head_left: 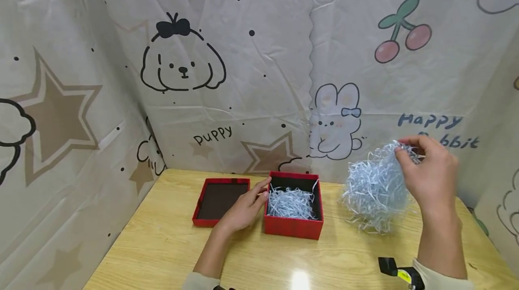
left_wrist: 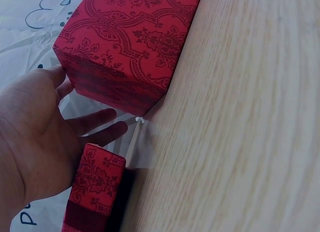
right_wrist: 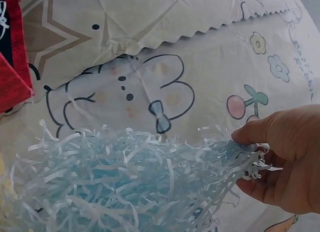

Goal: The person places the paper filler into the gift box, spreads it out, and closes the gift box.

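Note:
A red patterned box (head_left: 293,228) stands on the table with its top off, and pale blue shredded paper (head_left: 291,203) fills part of its dark inside. My left hand (head_left: 246,207) touches the box's left side with its fingers extended, as the left wrist view also shows. To the right of the box, my right hand (head_left: 431,170) pinches the top of a large loose clump of pale blue shredded paper (head_left: 375,191). In the right wrist view, the clump (right_wrist: 120,182) hangs from between thumb and fingers (right_wrist: 250,133).
The red box lid (head_left: 220,202) lies left of the box, its dark inside facing up, close by my left forearm. A printed cloth curtain (head_left: 259,69) hangs behind the wooden table (head_left: 162,236). A black strap (head_left: 399,272) circles my right wrist.

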### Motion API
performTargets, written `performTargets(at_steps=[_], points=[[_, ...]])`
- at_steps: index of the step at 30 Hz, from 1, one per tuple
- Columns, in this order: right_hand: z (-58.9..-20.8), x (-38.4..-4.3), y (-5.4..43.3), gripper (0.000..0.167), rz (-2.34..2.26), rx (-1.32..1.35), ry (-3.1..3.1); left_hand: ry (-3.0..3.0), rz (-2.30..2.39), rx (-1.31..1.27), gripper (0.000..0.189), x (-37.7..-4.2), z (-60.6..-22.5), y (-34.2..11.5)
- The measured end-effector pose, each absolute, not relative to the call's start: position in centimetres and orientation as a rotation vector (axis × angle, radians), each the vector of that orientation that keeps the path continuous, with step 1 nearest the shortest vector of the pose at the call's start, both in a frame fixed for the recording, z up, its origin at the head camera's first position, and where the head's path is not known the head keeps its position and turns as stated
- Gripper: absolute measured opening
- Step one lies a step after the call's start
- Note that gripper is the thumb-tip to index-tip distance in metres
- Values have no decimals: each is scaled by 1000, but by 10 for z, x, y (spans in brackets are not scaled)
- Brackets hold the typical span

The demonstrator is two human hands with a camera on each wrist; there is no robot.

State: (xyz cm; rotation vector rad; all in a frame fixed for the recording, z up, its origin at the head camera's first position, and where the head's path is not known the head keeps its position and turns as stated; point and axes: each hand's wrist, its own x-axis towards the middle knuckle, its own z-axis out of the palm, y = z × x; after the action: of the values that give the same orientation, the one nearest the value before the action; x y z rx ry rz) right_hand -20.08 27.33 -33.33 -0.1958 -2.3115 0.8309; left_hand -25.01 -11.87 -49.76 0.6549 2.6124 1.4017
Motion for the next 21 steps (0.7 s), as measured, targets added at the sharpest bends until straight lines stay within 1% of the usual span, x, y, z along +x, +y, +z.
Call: performTargets(at_steps=[8, 21], points=[[-314, -198, 275, 28, 805, -168, -2292, 2607, 1395, 645, 54, -250, -497, -119], [-309, -195, 276, 27, 821, -193, -2286, 2604, 1411, 649, 54, -250, -497, -118]])
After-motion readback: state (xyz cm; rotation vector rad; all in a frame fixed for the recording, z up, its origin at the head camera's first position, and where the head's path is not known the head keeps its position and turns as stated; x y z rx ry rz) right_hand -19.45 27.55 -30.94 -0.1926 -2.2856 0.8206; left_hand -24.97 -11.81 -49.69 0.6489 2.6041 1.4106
